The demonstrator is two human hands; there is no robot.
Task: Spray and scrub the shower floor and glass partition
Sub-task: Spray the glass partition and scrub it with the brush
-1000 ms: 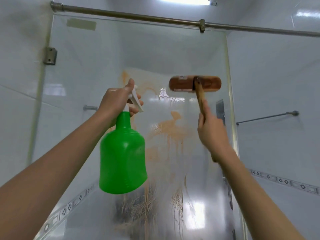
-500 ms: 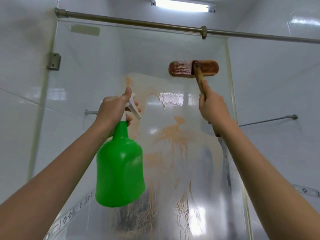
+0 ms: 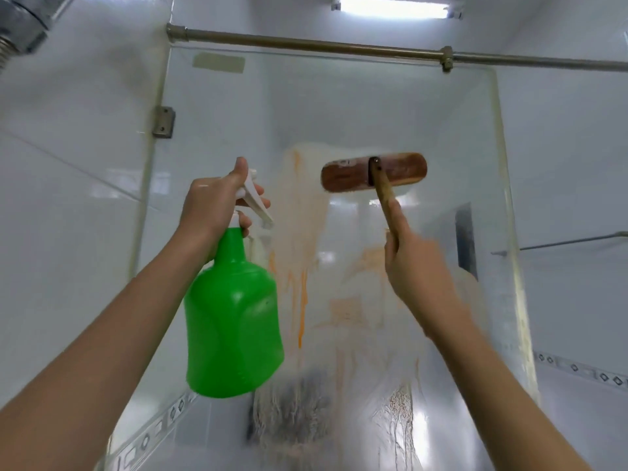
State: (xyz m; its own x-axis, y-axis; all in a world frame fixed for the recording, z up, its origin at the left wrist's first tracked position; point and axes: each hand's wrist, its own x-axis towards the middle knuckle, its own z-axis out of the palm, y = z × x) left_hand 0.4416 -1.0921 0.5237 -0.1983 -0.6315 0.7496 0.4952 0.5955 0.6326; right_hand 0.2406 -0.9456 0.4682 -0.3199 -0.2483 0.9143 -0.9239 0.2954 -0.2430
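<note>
Left hand: the left hand [image 3: 210,205] grips the green spray bottle [image 3: 234,317] at its neck.
Right hand: the right hand [image 3: 414,266] grips the brush [image 3: 373,172] handle.
Brush: its head is pressed high on the glass partition [image 3: 339,107].
Might go wrong: the orange streaks [image 3: 302,311] look wet, so the brush could slip.
Bottle: not see-through, so I cannot tell how full it is.

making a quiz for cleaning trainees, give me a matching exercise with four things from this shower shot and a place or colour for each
Things
1. spray bottle
2. brush
3. rod
4. hinge

Matches
A. brown, against the glass partition, handle gripped by the right hand
B. metal, on the glass's left edge
C. green, held up by the left hand
D. runs along the top of the glass

Pairs: 1-C, 2-A, 3-D, 4-B
</note>
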